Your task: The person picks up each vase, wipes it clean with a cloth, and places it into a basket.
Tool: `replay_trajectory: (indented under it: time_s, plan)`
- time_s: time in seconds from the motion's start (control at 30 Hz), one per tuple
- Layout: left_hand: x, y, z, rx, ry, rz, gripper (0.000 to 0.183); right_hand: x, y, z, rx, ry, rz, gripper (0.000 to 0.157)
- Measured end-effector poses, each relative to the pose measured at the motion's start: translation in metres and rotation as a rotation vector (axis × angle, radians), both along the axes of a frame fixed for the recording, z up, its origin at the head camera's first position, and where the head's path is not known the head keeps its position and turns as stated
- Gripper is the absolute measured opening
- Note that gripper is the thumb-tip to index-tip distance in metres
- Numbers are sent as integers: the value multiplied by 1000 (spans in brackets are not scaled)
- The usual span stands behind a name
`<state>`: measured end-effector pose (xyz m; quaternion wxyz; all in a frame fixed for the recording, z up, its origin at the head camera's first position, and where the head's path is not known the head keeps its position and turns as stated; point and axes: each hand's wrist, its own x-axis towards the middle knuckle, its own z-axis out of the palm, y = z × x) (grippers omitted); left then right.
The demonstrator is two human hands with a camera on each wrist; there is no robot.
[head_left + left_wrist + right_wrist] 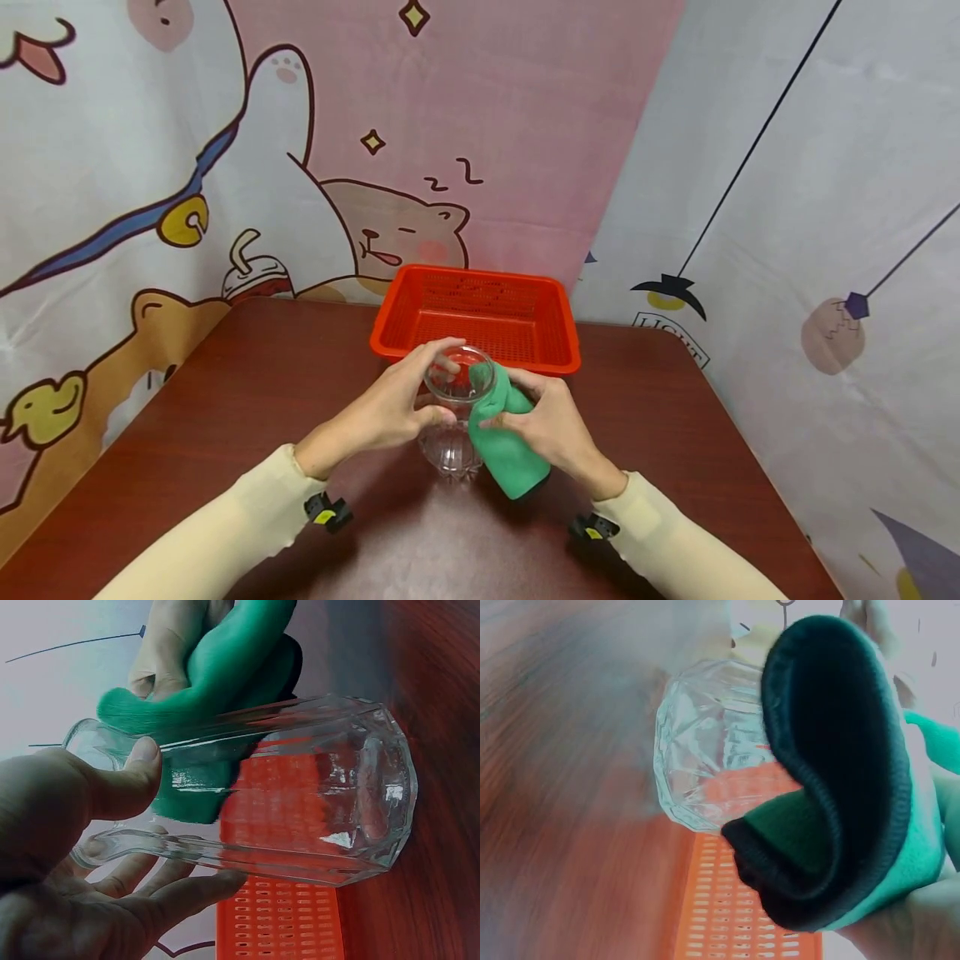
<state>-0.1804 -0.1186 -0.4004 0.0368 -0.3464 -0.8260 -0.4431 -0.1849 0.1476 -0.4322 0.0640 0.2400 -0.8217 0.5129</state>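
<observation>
A clear glass jar (450, 454) with a round mouth and ribbed lower body is in front of me. Around its neck my left hand (390, 404) holds it, thumb on the near side and fingers on the far side. My right hand (555, 421) grips a folded green cloth (512, 458) against the jar's right side, near the rim. In the right wrist view the cloth's black edging (900, 750) faces the camera and covers part of the glass (697, 742). Whether the jar's base touches the table cannot be told.
Behind the jar, a red perforated plastic basket (566, 337) stands at the back of the dark wooden table (300, 367). Cartoon-printed curtains (525, 125) hang behind and beside the table.
</observation>
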Motion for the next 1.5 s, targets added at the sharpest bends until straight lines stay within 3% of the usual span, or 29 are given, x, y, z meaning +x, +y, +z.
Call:
replay_trajectory:
  time_s: [0.47, 0.67, 0.8, 1.13, 1.37, 1.5]
  plan:
    - [-1, -1, 0, -34, 8, -9, 99, 1, -1, 4, -234, 34, 21, 74]
    - [-1, -1, -2, -28, 9, -10, 100, 10, -5, 19, -319, 44, 31, 63]
    - [-2, -1, -1, -28, 0, -11, 100, 18, -9, 30, -323, 41, 20, 51]
    - [-1, 1, 2, -33, -9, -16, 98, 21, -8, 29, -276, 32, -36, 37]
    - [-1, 2, 2, -11, -26, -17, 99, 5, -1, 3, -253, 36, -40, 29]
    - [-1, 3, 1, -9, -18, -15, 100, 5, 0, 0, -250, 16, -29, 26]
